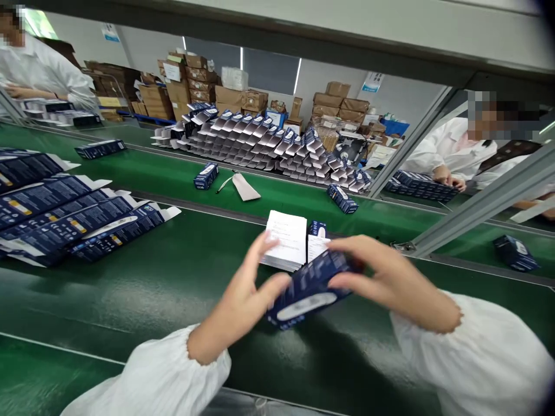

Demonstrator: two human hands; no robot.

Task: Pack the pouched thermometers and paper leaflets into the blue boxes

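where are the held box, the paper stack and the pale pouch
Held box (307, 305): head view, its white oval.
Paper stack (287, 237): head view, top sheet.
Pale pouch (245, 187): head view, middle of body.

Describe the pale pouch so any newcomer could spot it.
Find the far green belt, beyond the stack of printed sheets. On it, between one navy carton and another, lies the pale pouch. Unlike those printed cartons, it looks flat and plain, with a cord at one end.
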